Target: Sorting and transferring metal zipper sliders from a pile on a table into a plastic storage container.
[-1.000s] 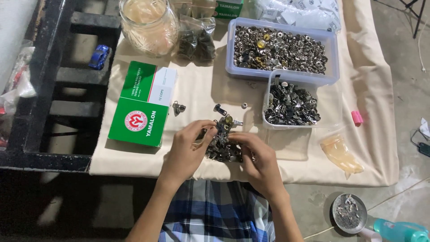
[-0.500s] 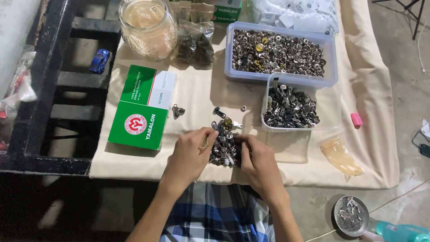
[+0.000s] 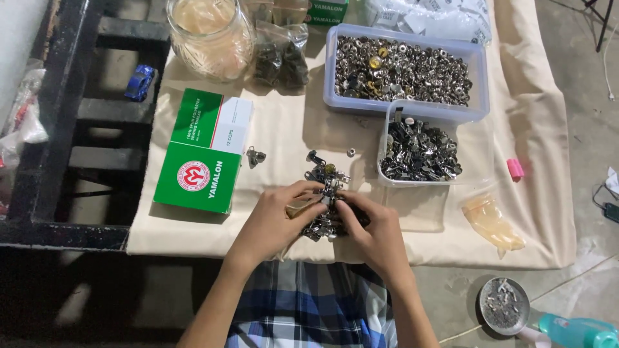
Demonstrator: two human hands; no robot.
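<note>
Since the earlier frame your two hands are staying at the same place, only closing a little tighter over the heap of small metal pieces (image 3: 325, 200) in the lower middle of the frame. Your left hand (image 3: 277, 219) is curling its fingers together on a small brass-coloured piece (image 3: 298, 207), and your right hand (image 3: 374, 229) is pinching dark pieces at the heap's right side; what exactly it is clamping you cannot tell. The heap is looking dark grey and shiny, tangled, with one round brass part on top.

The cream cloth (image 3: 290, 129) is ending just below your wrists, and bare cloth is lying between the heap and the green and white box (image 3: 203, 161) at left. The small clear tub (image 3: 422, 151) of dark pieces is sitting near, at upper right of the heap, touching the large tub (image 3: 406, 71) of silver rings.

Your fingers are hiding the heap's lower part. The glass jar (image 3: 209, 35) is being cut off by the upper edge.
</note>
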